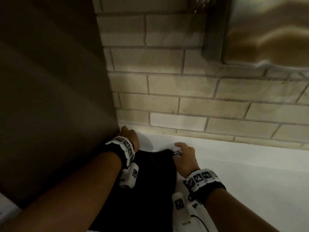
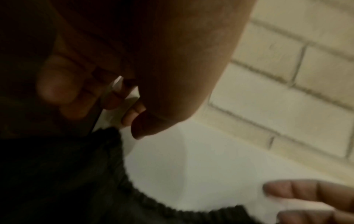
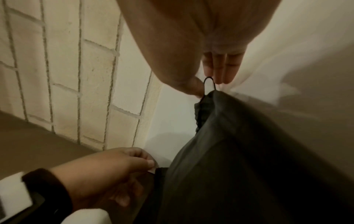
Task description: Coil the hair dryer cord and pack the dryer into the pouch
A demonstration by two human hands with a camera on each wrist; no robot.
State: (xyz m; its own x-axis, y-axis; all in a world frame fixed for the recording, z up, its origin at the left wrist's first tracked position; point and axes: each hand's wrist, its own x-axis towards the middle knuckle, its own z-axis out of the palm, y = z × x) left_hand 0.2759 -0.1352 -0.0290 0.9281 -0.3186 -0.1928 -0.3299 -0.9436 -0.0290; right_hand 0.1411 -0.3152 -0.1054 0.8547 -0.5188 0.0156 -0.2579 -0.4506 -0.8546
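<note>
Likely a bathroom or washroom corner, dimly lit.

I'm at a smooth white counter that runs straight into a wall of pale cream brick-shaped tiles with grey grout lines. Upper right on that wall hangs a shiny metal-framed panel with blurred reflections, maybe a mirror or a dispenser; I can't tell which. A flat dark brown panel closes off my left side, meeting the tiles at the corner. Light falls warm and low along the tile base.

Brick wall behind, dark panel left; open white counter rightward.
</note>
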